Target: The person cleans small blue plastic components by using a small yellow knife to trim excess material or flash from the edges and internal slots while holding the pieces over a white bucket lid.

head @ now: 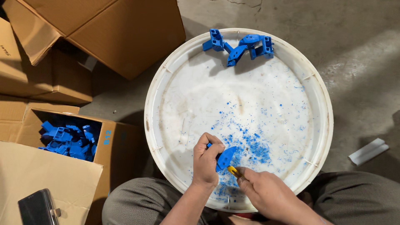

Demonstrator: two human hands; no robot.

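The left hand [205, 160] grips a blue plastic part [226, 157], fingers closed around it, steadying it over the white round lid [166, 79] that serves as the surface. The right hand [266, 193] is closed on a yellow-handled knife [233, 171], blade against the part's lower edge. Blue shavings [254, 146] lie just beyond the grip. Far from it, blue parts [239, 45] rest at the rim; left, a cardboard box [109, 143] holds more blue parts [68, 139].

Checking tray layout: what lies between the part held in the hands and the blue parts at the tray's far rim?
Head view: only bare white tray floor with scattered blue shavings separates held part from far parts.
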